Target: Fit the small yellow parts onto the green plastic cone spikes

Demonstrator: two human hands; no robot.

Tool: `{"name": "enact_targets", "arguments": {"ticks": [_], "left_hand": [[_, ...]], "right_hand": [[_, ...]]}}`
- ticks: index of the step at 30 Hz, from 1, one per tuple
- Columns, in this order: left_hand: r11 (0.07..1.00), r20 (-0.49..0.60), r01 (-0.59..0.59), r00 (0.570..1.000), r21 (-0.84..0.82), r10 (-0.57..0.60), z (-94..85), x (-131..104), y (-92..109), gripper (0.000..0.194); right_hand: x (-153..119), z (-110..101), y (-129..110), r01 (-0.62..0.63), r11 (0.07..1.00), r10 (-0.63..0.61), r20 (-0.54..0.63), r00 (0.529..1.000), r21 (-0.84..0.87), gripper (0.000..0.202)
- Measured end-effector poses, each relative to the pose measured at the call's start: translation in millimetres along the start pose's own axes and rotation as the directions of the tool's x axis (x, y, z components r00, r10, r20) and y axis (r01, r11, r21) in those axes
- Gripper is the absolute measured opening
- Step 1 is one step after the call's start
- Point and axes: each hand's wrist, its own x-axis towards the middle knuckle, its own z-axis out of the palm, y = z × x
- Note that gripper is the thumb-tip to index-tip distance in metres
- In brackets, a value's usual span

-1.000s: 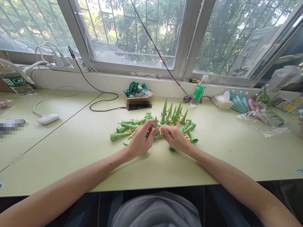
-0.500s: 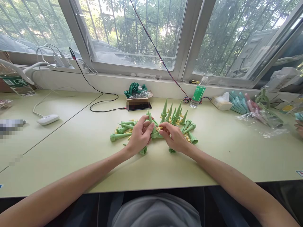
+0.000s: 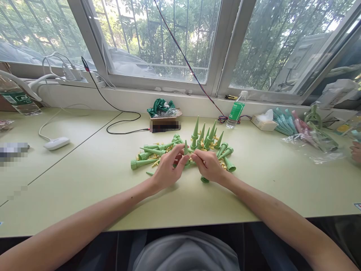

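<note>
Left hand (image 3: 169, 167): closed around one green cone, thumb and fingers at its sides. Right hand (image 3: 208, 164): fingertips drawn together against the near right of that cone; whether they grip a small yellow piece cannot be told.

Green cone (image 3: 185, 147): one, slender, tapering to a narrow point, matt light green, held roughly upright above the middle of the pale yellow-green table (image 3: 220, 203), in front of the person.

Standing cones (image 3: 209, 139): a cluster just beyond the right hand, points up, with yellow fittings low among them. Loose cones (image 3: 143, 163): several, lying on their sides left of the left hand, ribbed collars showing, yellow pieces (image 3: 155, 163) mixed in. Further cones (image 3: 230, 164): right of the right hand, lying at angles, one showing its hollow wide end.

Obscured: lower part of the held cone, behind fingers; one ribbed cone end (image 3: 205, 180), partly under the right hand; exact count, lost to overlap. Another person's hand (image 3: 355, 151): cut off at the right edge.
</note>
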Motion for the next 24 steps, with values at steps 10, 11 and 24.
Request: {"name": "enact_targets", "arguments": {"ticks": [10,11,24], "left_hand": [[0.904,0.039,-0.363,0.931,0.226,0.364,-2.5,-0.8,-2.7,0.026],[0.902,0.050,-0.373,0.927,0.217,0.371,-2.7,-0.7,-2.0,0.027],[0.903,0.090,-0.384,0.923,0.194,0.374,-3.6,-1.1,-2.9,0.028]], "right_hand": [[1.6,-1.6,-4.6,0.006,1.000,-0.006,0.006,1.000,0.001,0.040],[1.8,-1.7,-4.6,0.006,1.000,-0.006,0.007,1.000,-0.002,0.040],[2.1,-1.9,-3.8,-0.011,1.000,0.011,0.022,1.000,0.003,0.043]]}}
